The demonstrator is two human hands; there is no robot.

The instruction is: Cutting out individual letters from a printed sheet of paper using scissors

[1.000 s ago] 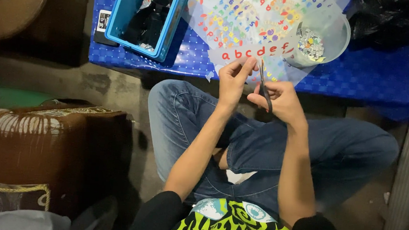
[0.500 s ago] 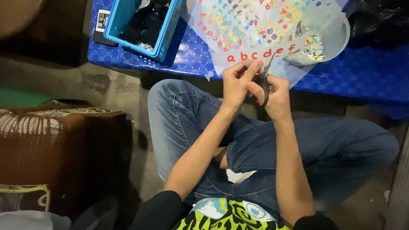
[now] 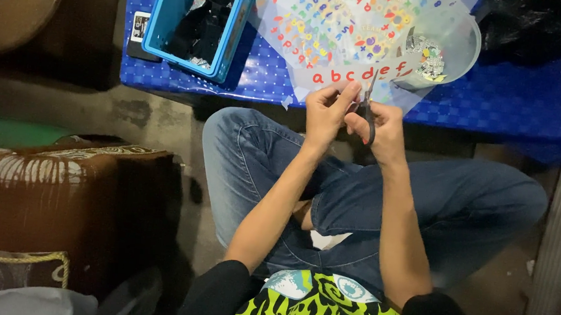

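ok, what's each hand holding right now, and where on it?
Right hand holds dark scissors by the handles, blades pointing up at the sticker sheet. Left hand pinches the sheet's lower edge, just below the red letters.

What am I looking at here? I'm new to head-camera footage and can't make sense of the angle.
The camera sits on a person's head and looks straight down at their lap and crossed legs in jeans. Their left hand holds the edge of a clear sticker sheet with coloured letters. Their right hand holds scissors at that edge. The sheet lies on a blue table, beside a blue basket and a clear tub of scraps.
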